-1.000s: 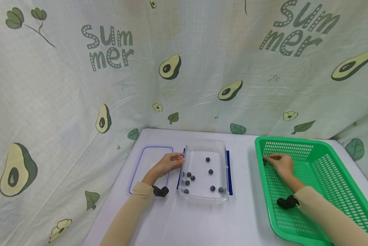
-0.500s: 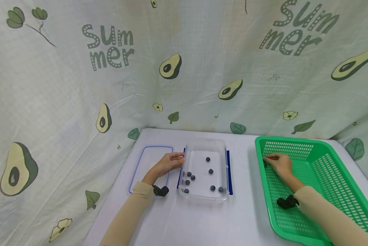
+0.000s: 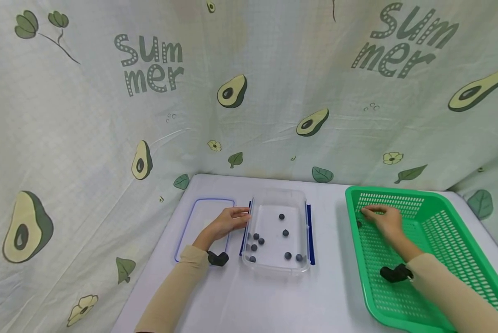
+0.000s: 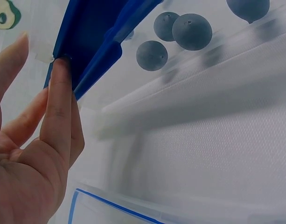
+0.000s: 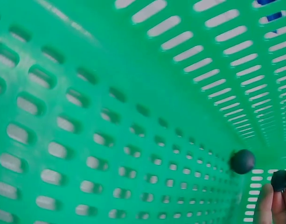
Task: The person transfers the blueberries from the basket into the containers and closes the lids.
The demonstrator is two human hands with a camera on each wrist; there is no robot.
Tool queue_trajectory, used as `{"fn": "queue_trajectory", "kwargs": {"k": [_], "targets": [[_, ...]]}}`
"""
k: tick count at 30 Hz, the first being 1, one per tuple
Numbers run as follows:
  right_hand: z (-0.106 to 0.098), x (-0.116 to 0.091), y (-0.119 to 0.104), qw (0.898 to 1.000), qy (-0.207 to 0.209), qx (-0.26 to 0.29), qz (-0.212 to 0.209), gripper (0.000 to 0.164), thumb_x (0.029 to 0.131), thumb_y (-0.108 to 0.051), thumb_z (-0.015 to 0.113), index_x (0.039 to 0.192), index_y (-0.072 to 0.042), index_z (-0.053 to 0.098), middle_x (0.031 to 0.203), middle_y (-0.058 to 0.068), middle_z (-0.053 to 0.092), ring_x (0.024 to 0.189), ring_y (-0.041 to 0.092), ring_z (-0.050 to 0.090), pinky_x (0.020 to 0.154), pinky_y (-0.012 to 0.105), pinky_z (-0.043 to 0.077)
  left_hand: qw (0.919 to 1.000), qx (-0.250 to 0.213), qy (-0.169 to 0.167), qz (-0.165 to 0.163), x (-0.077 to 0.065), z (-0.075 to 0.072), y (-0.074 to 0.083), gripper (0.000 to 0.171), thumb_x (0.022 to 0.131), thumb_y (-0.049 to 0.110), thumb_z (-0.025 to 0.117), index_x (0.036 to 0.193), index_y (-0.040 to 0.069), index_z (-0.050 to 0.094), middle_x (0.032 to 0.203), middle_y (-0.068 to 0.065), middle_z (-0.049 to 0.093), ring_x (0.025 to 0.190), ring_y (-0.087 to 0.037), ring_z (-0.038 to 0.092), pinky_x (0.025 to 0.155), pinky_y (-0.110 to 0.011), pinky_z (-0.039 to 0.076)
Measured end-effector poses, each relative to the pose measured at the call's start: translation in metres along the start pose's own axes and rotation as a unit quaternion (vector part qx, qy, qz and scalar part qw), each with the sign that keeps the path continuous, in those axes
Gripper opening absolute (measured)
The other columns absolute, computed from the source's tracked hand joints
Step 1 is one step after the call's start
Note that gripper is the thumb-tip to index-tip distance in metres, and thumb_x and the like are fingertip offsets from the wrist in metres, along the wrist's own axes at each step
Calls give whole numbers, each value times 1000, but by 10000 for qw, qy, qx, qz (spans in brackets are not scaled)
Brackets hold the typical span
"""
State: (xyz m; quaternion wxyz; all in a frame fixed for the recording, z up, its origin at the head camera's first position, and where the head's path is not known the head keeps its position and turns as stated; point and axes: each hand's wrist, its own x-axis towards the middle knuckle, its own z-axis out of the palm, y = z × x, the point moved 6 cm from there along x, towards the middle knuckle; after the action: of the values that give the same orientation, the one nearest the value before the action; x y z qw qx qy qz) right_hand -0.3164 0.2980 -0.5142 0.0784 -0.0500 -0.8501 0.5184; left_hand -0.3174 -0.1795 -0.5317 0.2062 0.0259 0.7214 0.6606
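Note:
My left hand [image 3: 228, 222] rests at the left side of a clear plastic container [image 3: 273, 268]. In the left wrist view its extended fingers [image 4: 59, 112] touch the container's blue locking flap [image 4: 87, 42], thumb held apart. Several blueberries [image 3: 285, 233] lie scattered on the container's floor. Inside the green basket [image 3: 359, 277], near its far left corner, my right hand [image 3: 385, 224] pinches a blueberry [image 5: 279, 180] between thumb and fingertips. Another blueberry [image 5: 242, 161] lies in the basket just beside those fingertips.
A clear lid with a blue rim [image 3: 194, 217] lies on the white table [image 3: 282, 305], left of the container and partly under my left hand. The basket stands at the right with raised slotted walls. A printed cloth [image 3: 265, 138] hangs behind the table.
My right hand has moved slightly right, away from the basket's left wall, with a blueberry pinched; the other one there shows more clearly. My left hand stays at the container.

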Motion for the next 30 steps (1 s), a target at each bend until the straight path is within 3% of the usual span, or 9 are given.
{"fn": "queue_trajectory", "kwargs": {"k": [4,8,21,30], "targets": [[-5,0,-3,9997,17,226,102,45,93,-23,73,116,15,65,77,-18,68,70,4,70,65,14,55,10000,-10,15,2,0,0,1,48,97,9,66,140,-6,51,125,-18,58,111,-23,63,97,-33,54],[-9,-1,-6,9995,23,314,100,48,93,-26,74,117,15,65,76,-25,65,71,2,69,66,10,53,10000,1,31,13,-1,-1,1,47,98,9,65,140,-6,51,124,-18,58,111,-24,63,97,-33,54],[-18,-13,-38,9999,54,91,-92,51,94,-32,71,123,10,64,82,-25,66,76,-8,62,71,6,46,10000,2,61,40,0,-1,1,47,97,9,66,140,-5,52,123,-18,59,111,-23,63,96,-33,54],[-20,-22,-55,9977,-139,631,-227,48,94,-26,72,123,11,64,89,-18,71,79,-3,66,74,5,47,10000,59,25,34,0,0,0,47,98,10,66,140,-4,51,124,-17,59,114,-26,63,96,-33,54]]}}
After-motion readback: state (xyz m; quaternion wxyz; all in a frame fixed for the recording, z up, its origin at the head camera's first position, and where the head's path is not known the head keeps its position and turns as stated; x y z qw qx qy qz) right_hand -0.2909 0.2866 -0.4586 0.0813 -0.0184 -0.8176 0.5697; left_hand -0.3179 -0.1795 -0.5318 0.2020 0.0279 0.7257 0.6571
